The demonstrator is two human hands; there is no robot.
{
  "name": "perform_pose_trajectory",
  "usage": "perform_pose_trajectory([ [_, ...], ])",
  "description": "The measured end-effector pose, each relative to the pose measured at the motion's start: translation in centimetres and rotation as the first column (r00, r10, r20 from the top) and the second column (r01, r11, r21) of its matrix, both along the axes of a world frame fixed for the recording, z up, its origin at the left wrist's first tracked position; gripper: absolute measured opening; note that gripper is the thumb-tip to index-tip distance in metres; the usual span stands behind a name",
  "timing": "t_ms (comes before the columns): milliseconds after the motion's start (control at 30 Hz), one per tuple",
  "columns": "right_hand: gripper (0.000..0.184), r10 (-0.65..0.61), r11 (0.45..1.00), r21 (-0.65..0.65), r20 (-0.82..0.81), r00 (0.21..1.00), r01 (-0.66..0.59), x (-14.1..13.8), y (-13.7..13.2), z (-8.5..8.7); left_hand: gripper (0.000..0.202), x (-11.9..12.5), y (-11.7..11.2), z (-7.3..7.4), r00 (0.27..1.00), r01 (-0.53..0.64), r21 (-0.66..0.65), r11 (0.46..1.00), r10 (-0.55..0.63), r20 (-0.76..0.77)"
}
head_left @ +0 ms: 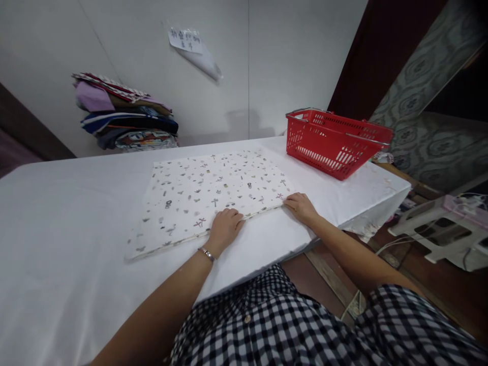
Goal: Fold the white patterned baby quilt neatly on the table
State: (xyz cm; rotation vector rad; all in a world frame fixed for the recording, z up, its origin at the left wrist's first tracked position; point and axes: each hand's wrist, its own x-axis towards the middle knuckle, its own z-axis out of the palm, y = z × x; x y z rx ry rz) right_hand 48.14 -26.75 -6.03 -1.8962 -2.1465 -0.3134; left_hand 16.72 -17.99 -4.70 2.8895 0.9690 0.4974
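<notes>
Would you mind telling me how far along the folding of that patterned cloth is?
Done: the patterned cloth lies flat on the white table as a layered rectangle. In hand: the left hand and right hand press its near edge. Left: the red basket looks empty, and the stack of fabrics sits at the wall.

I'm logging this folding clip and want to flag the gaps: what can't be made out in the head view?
- Left hand: fingertips curl over the near edge of the printed cloth, so whether they grip it is hidden.
- Right hand: the same at the cloth's corner.
- Paper note on the wall: writing too small to read.
- Red basket: its walls hide the inside.
- Fabric stack: pieces overlap, so the count is unclear.
</notes>
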Motion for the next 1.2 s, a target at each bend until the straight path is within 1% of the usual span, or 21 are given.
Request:
perform_pose_trajectory([
  [100,0.024,0.011,1.0,-0.015,-0.003,1.0,-0.011,0.1,-0.1,0.2,0.024,0.0,0.0,0.0,1.0,-0.005,-0.017,1.0,0.004,-0.013],
  [233,0.025,-0.011,1.0,-0.022,-0.048,0.999,0.01,0.4,-0.3,0.4,0.027,0.1,0.1,0.0,1.0,-0.014,-0.041,0.999,0.015,0.017],
  [467,0.028,-0.058,0.998,-0.031,-0.036,0.998,0.057,2.2,-0.8,0.5,0.029,0.2,0.2,0.1,1.0,-0.014,-0.04,0.999,0.014,0.003],
  [600,0.029,-0.069,0.998,-0.017,-0.138,0.988,0.067,3.3,-0.9,0.1,0.028,0.2,0.3,0.2,1.0,-0.004,-0.039,0.999,0.005,0.024],
  [767,0.031,-0.134,0.99,0.008,-0.309,0.942,0.143,4.6,-1.0,-0.8,0.028,0.2,0.4,0.1,0.999,-0.005,-0.047,0.999,0.007,0.044],
  [867,0.031,-0.204,0.975,0.007,-0.383,0.901,0.224,5.3,-1.0,-1.1,0.029,0.2,0.5,0.0,0.999,-0.005,-0.039,0.999,0.006,0.037],
  [967,0.027,-0.264,0.96,-0.023,-0.404,0.876,0.279,5.6,-1.0,-1.1,0.03,0.2,0.5,-0.1,0.999,-0.008,-0.037,0.999,0.009,0.034],
  [1100,0.025,-0.279,0.958,-0.057,-0.394,0.876,0.28,5.4,-1.0,-0.8,0.028,0.1,0.6,-0.2,0.999,-0.006,-0.037,0.999,0.008,0.035],
  [1200,0.026,-0.318,0.947,-0.073,-0.37,0.873,0.314,4.9,-0.6,-0.6,0.029,0.1,0.6,-0.2,0.999,-0.004,-0.03,1.0,0.005,0.04],
])
